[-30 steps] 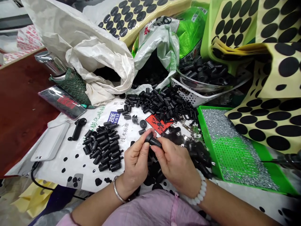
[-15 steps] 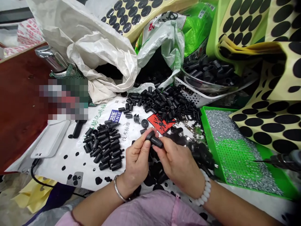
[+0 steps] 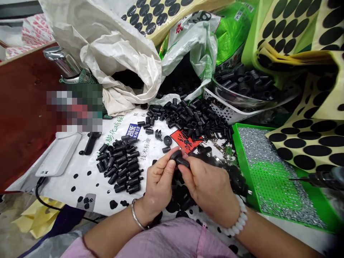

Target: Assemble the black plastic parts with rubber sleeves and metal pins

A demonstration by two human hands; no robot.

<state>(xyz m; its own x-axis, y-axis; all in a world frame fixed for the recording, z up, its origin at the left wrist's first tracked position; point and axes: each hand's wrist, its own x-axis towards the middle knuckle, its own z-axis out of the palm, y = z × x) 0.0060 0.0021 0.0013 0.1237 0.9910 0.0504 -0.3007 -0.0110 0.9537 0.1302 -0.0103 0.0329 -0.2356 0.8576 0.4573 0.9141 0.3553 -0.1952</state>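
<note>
Between my two hands is a black plastic part with a round, wide head and a ribbed barrel (image 3: 180, 160). My left hand (image 3: 160, 179) pinches its head between thumb and fingers. My right hand (image 3: 208, 186) is closed round the barrel end, hiding part of it. Left of my hands lies a group of black plastic barrels (image 3: 120, 165) in rough rows. Beyond my hands spreads a heap of short black tubes (image 3: 188, 113), with a black round cap (image 3: 168, 140) in front of it. More black parts lie partly hidden under my right hand.
At right, a green tray (image 3: 239, 150) holds many small silver screws, with a power driver's bit (image 3: 303, 179) pointing over it. A glass bowl (image 3: 242, 95) of black tubes, open sacks (image 3: 120, 46), sticker sheets (image 3: 306, 143) and a white power bank (image 3: 59, 154) surround the work.
The view has shifted slightly, so things sit a little further right. My right hand has moved further over the barrel and covers more of it; both hands still hold the part.
</note>
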